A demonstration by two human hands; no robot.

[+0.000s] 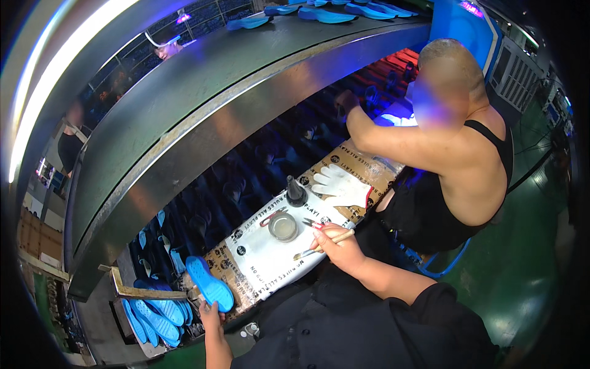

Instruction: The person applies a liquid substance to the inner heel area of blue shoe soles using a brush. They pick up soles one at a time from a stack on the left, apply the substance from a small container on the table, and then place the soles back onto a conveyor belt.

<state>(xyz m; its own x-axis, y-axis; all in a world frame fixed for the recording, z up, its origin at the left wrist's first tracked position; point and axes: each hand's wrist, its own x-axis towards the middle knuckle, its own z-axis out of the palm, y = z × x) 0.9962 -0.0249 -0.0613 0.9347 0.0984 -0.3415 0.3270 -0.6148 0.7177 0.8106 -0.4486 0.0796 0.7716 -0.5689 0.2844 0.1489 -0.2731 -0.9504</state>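
Observation:
My left hand (211, 312) is closed on the near end of a bright blue shoe sole (209, 281), which lies tilted over the left end of the work board. My right hand (343, 247) is closed round a brush (303, 253) with a pale wooden handle. A thin red-handled tool (313, 224) pokes out past the same fingers; whether I grip it too is hard to see. Just beyond the brush sits a round glass jar (283, 227) with cloudy contents. A black bottle with a pointed nozzle (296, 192) stands behind it, and red-handled scissors or tweezers (274, 216) lie beside the jar.
White printed paper (258, 261) covers part of the cardboard-topped board. A white glove (342, 186) lies farther right, near a seated co-worker (455, 135). Several blue soles (160, 313) are piled at lower left. A metal-edged upper conveyor (203, 114) carries more soles (326, 15).

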